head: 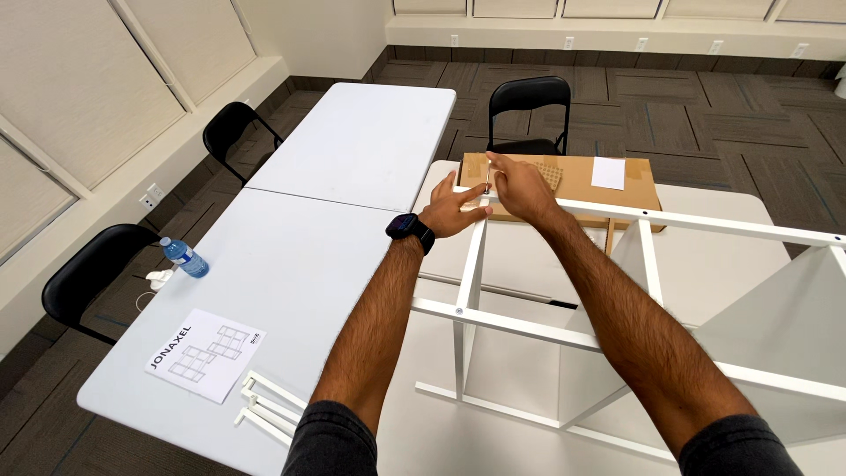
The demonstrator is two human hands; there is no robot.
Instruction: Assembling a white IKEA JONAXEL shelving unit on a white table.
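Head view, looking down and forward over both forearms. White metal frame of thin square bars (471,264) lying on its side on the white folding counter (291,264) — long top rail running from the far corner under the hands out to the right edge of the picture, a shorter upright bar pointing back toward the viewer, cross rails running left to right lower down. Left hand (454,210), with a black wristwatch (410,231) on its wrist, laid open against the frame's far corner, fingers spread and pointing right along the rail; grip released, resting rather than clasping. Right hand (520,187) just beside it at the same corner, fingers bent and pinched round a small slim metal piece (487,181) standing upright at the joint — too small to tell what kind; grip clenched on it.

Behind the hands, touching the frame's far end, a flat brown cardboard box (617,181) with a white paper slip on top, long axis left to right. Nearer on the left, a printed white instruction sheet (205,353), with a few loose white bars (269,401) just beside it at the counter's edge. Clear plastic water bottle with blue label (184,256) lying near the left edge. Black chairs (529,110) standing round the counter on brown carpet.
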